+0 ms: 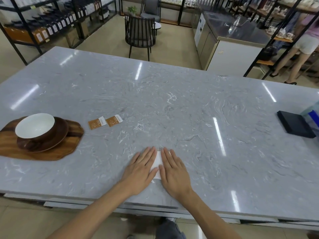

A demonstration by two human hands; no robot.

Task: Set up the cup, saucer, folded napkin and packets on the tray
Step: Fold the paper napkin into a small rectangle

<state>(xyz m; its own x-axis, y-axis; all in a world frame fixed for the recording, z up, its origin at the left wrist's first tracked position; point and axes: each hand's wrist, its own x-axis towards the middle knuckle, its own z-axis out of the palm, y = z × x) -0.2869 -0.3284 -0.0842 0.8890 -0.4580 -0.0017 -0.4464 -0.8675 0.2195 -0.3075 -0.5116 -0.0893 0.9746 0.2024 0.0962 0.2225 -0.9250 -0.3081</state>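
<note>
Near the front edge of the bench (172,104), about midway along it, both hands lie flat with straight fingers on a white napkin (158,163). The left hand (140,169) covers its left part and the right hand (174,169) its right part, so only a narrow white strip shows between them. Neither hand curls round anything; they press down, palms on the paper, seemingly flattening a fold.

Toward the left edge of the bench sits the wooden tray (51,152), with a dark wooden saucer (57,140) on it and the white-lined cup (35,125) on the saucer, tilted toward the camera. Two brown packets (105,121) lie side by side on the bare bench just right of the tray, not yet on it. At the right edge rests a black flat box (295,124), beside something blue and clear that is cut off by the frame.

The napkin looks thin, soft and very light; it will likely flop or unfold if lifted by one corner, so pinching the folded edge across all its layers seems the safer hold. On this glossy stone it should slide easily. The packets look light, flat and hard to get under; sliding a fingertip beneath an edge would probably serve best.
</note>
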